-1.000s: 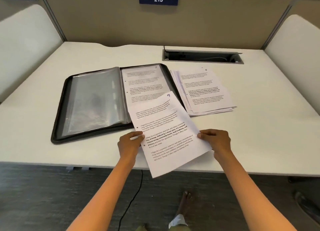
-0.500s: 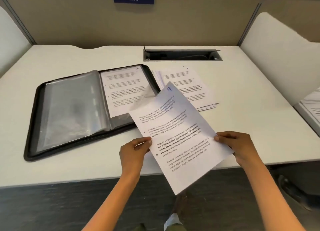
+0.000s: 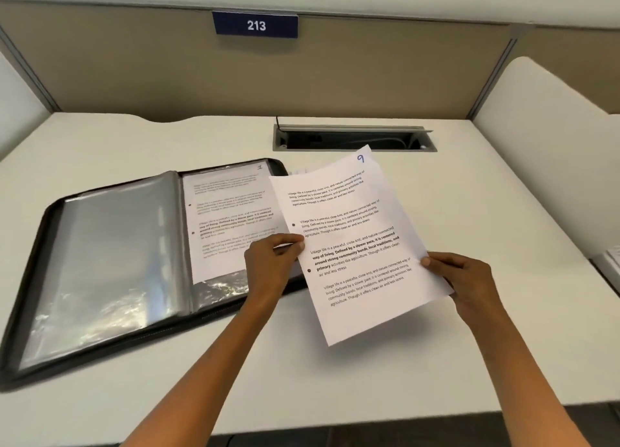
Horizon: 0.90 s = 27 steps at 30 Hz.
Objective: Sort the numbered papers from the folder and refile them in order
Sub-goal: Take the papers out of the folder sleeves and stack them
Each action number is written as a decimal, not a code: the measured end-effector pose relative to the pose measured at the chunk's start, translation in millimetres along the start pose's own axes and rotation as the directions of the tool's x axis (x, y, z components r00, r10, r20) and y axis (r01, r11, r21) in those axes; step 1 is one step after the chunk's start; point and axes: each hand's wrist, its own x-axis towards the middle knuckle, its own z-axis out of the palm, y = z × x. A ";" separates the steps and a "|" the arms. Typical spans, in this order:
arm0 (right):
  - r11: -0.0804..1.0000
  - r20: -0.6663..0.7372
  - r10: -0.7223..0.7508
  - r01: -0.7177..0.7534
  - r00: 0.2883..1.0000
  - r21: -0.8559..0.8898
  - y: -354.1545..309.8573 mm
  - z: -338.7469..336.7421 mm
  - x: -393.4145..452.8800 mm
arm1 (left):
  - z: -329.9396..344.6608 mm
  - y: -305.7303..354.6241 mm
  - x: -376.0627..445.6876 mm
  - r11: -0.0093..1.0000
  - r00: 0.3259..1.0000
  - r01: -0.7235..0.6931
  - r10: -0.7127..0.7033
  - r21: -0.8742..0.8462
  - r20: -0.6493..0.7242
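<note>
On the white desk (image 3: 469, 211) one open folder (image 3: 110, 272) is lying; two hands are holding one sheet numbered 9 (image 3: 355, 245). The left hand (image 3: 271, 265) is pinching its left edge; the right hand (image 3: 466, 282) is pinching its right.

Open folder (image 3: 110, 272) lying left of centre on desk (image 3: 503, 211). Sleeved sheet (image 3: 231, 221) in its right half. Sheet marked 9 (image 3: 352, 245) right of centre, overlapping folder's right edge, held between left hand (image 3: 271, 262) and right hand (image 3: 466, 279). Cable slot (image 3: 352, 138) behind sheet. Sign 213 (image 3: 255, 25) top centre.

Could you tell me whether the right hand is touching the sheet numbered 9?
Touching. The head view shows the right hand pinching the right edge of the sheet numbered 9, thumb on top.
</note>
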 end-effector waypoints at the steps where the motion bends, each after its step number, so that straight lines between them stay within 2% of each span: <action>1: 1.000 0.000 0.003 -0.003 1.000 0.004 -2.5 3.6 12.4 | 7.0 -0.1 13.9 1.000 1.000 0.005 -0.005 0.011 -0.004; 7: 0.998 -0.079 0.038 -0.041 0.996 -0.041 4.1 16.6 80.4 | 51.4 -12.2 85.1 0.991 1.000 0.006 -0.003 0.131 -0.020; 19: 0.987 -0.202 0.032 -0.063 0.979 -0.150 18.0 26.5 134.8 | 98.0 -42.6 137.4 0.938 0.983 -0.072 0.009 0.338 0.184; 23: 0.979 -0.212 -0.013 -0.030 0.977 -0.202 20.6 26.9 138.5 | 95.3 -52.0 135.1 0.843 0.980 -0.190 0.128 0.504 0.154; 27: 0.959 -0.213 -0.058 -0.005 0.975 -0.284 20.0 30.3 136.4 | 75.4 -53.3 118.2 0.790 0.967 -0.251 0.227 0.559 0.113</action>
